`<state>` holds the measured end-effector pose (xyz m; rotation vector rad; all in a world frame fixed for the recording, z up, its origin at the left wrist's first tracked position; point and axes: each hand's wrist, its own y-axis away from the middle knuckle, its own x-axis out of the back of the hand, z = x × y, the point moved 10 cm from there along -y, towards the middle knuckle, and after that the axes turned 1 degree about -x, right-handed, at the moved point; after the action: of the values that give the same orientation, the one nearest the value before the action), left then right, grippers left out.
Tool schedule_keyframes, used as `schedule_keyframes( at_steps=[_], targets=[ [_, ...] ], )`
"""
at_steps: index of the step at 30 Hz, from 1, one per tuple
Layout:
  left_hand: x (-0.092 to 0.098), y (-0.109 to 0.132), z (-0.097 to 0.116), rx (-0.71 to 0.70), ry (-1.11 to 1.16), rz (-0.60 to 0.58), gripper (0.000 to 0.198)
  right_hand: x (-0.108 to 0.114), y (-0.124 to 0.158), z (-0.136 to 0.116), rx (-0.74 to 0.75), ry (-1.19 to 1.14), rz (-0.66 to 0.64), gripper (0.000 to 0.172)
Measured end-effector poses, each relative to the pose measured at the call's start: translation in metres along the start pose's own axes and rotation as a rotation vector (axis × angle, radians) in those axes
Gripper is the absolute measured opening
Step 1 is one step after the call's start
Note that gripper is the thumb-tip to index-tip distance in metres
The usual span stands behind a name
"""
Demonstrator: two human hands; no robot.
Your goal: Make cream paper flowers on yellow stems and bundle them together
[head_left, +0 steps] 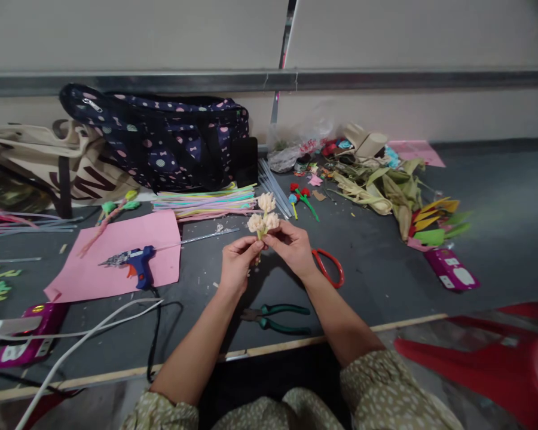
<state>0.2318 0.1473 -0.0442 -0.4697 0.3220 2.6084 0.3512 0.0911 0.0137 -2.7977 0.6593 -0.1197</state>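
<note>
Well, I see a dark grey worktable (363, 292) against a pale wall (138, 36); at far left, a canvas tote bag (87, 164) is cut off. Mid-table, left hand (238, 261) and right hand (293, 243) both pinch a cream flower sprig (269, 221), ruffled-headed, its base mostly hidden.

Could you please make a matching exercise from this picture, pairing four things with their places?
1. cream flowers
2. glue gun
3. pliers
4. dark patterned bag

A. near the front edge of the table
B. behind the pastel sticks
C. held by left hand and right hand
D. on the pink sheet

Pairs: 1-C, 2-D, 3-A, 4-B
</note>
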Motion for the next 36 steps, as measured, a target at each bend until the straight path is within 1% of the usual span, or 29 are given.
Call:
schedule_keyframes(
  at_steps=[3,7,10,13,16,19,21,23,25,26,28,30,33,36],
  targets=[
    [-0.001,0.0,0.0,-0.002,0.0,-0.012,0.019,-0.001,0.001,0.002,-0.005,-0.026,-0.001,0.017],
    [-0.004,0.002,0.002,-0.004,-0.017,-0.02,0.021,0.002,0.002,-0.001,0.034,-0.026,0.034,0.016],
    [-0.006,0.003,0.003,-0.002,-0.031,-0.023,0.024,0.004,0.002,0.0,0.033,-0.029,0.047,0.015],
    [-0.005,0.003,0.003,0.003,-0.031,-0.019,0.024,0.007,0.003,0.001,0.025,0.016,0.07,0.015],
    [-0.005,0.003,0.002,0.014,-0.032,-0.018,0.023,0.01,0.005,-0.005,0.054,0.089,0.102,0.013],
    [-0.003,0.003,0.001,0.021,-0.026,-0.007,0.023,0.018,0.007,-0.02,0.173,0.214,0.163,0.008],
    [-0.003,0.003,0.0,0.019,-0.02,0.003,0.023,0.024,0.013,-0.037,0.328,0.346,0.23,0.004],
    [-0.003,0.003,0.0,0.016,-0.013,0.007,0.022,0.025,0.021,-0.054,0.499,0.496,0.266,0.01],
    [-0.004,0.003,0.001,0.011,-0.005,-0.002,0.022,0.02,0.026,-0.063,0.621,0.636,0.237,0.02],
    [-0.005,0.003,0.002,0.008,-0.001,-0.009,0.022,0.017,0.028,-0.065,0.653,0.701,0.207,0.025],
    [-0.006,0.003,0.003,0.003,0.006,-0.021,0.022,0.01,0.028,-0.064,0.677,0.815,0.134,0.033],
    [-0.006,0.004,0.004,0.003,0.008,-0.02,0.022,0.006,0.027,-0.061,0.67,0.911,0.086,0.036],
    [-0.005,0.004,0.003,0.01,-0.004,-0.008,0.025,0.005,0.024,-0.055,0.634,1.016,0.082,0.03],
    [-0.005,0.005,0.002,0.02,-0.023,-0.009,0.028,0.008,0.023,-0.052,0.619,1.053,0.111,0.022]
  ],
)
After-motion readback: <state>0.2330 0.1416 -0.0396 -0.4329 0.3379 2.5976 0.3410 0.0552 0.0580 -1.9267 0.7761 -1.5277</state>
